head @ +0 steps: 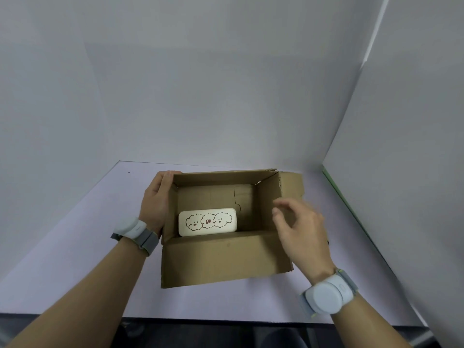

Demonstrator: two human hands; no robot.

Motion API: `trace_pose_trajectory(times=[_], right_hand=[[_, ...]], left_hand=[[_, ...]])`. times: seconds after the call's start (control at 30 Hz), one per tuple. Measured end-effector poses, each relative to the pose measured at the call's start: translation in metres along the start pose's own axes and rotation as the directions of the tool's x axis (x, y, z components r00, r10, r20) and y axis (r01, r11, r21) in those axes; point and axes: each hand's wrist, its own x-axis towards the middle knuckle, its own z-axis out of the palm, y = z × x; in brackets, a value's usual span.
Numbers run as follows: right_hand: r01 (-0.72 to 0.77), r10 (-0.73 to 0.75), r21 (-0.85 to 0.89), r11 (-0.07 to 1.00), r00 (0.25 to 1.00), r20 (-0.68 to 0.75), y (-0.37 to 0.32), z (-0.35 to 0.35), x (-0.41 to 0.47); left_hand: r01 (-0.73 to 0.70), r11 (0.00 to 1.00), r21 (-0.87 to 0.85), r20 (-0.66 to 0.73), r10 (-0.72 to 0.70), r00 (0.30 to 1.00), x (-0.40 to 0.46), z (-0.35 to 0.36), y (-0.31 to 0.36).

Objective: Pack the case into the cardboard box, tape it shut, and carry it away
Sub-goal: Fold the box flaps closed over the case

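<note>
An open cardboard box (226, 259) stands on the pale table, its flaps folded outward. Inside it, at the near left of the bottom, lies a cream case (208, 222) with three cartoon puppies drawn on its lid. My left hand (154, 202) lies flat against the box's left flap, with fingers reaching its far corner. My right hand (298, 227) hovers at the box's right wall with fingers loosely curled and holding nothing; it looks slightly blurred.
The pale table (88, 247) is fenced by white panels at the back and right (401, 172). Its near edge (226, 320) runs just in front of me. Both wrists wear grey bands with white pucks.
</note>
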Motion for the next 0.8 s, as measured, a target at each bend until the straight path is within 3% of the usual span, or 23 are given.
trace_pose_trajectory(times=[0.1, 0.27, 0.37, 0.6, 0.7, 0.8], right_hand=[[-0.118, 0.119, 0.035, 0.992, 0.992, -0.046, 0.009, -0.006, 0.007], [-0.373, 0.364, 0.131, 0.919, 0.927, 0.084, 0.029, -0.015, 0.015], [-0.452, 0.439, 0.277, 0.848, 0.891, 0.11, 0.038, -0.015, 0.017], [-0.327, 0.461, 0.53, 0.782, 0.876, -0.14, 0.048, -0.015, 0.019], [-0.241, 0.437, 0.677, 0.696, 0.89, -0.132, 0.041, -0.018, 0.022], [-0.186, 0.318, 0.688, 0.701, 0.946, -0.068, 0.035, -0.018, 0.021]], left_hand=[[-0.007, 1.0, 0.004, 0.005, 0.007, 1.0, -0.001, 0.0, 0.0], [0.001, 1.0, 0.006, 0.005, -0.001, 1.0, -0.001, 0.0, 0.002], [0.004, 1.0, 0.015, 0.001, -0.004, 1.0, -0.001, 0.001, 0.002], [0.024, 1.0, -0.003, 0.003, -0.024, 1.0, -0.002, 0.0, 0.006], [0.023, 1.0, -0.006, 0.005, -0.023, 1.0, -0.002, 0.001, 0.006], [0.016, 1.0, 0.016, 0.008, -0.017, 1.0, -0.002, -0.001, 0.005]])
